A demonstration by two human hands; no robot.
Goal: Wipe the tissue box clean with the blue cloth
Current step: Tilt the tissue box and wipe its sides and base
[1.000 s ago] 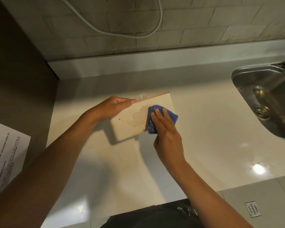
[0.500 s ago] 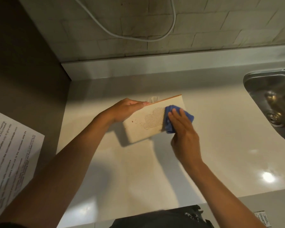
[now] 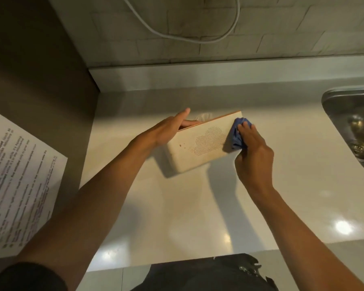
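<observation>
A printed sheet [image 3: 19, 185] hangs on the dark panel past the table's left edge. The left hand [image 3: 168, 131] grips the left end of the box [image 3: 200, 143], thumb raised over the top edge and fingers curled behind it. The box stands tilted on the table [image 3: 177, 217], nearer the back edge than the front, its dotted side facing the camera, with small brown specks near its left end. A tissue [image 3: 202, 117] pokes up behind its top edge. The right hand [image 3: 253, 152] pinches the bunched cloth [image 3: 236, 135] and presses it against the right end of the box. A sink [image 3: 353, 127] is set in at the table's right edge. A white cable [image 3: 189, 37] loops across the tiled wall behind.
</observation>
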